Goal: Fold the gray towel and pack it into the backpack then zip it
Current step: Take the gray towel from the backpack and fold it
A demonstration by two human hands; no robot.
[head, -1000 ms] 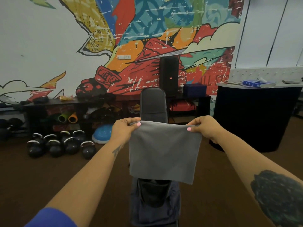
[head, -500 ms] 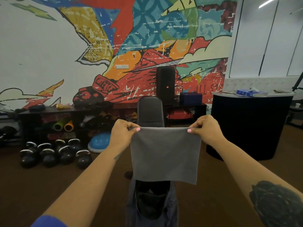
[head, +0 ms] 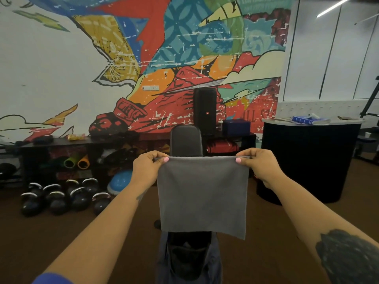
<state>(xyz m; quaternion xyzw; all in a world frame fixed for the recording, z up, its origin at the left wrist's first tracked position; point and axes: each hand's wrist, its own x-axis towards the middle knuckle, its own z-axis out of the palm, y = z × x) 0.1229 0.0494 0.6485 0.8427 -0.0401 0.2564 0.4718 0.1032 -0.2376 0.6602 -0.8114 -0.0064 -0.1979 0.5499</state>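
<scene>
Left hand (head: 148, 168) and right hand (head: 257, 166) each pinch top corner of flat gray cloth towel (head: 203, 195), held taut, hanging in air above open dark backpack (head: 189, 261) on brown floor (head: 61, 238).

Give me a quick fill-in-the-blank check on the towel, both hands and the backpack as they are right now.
1. The gray towel hangs from its ____ edge.
2. The left hand and right hand each pinch one top ____.
3. The backpack sits directly ____ the towel.
4. The backpack's mouth is ____.

Missing words: top; corner; below; open
</scene>
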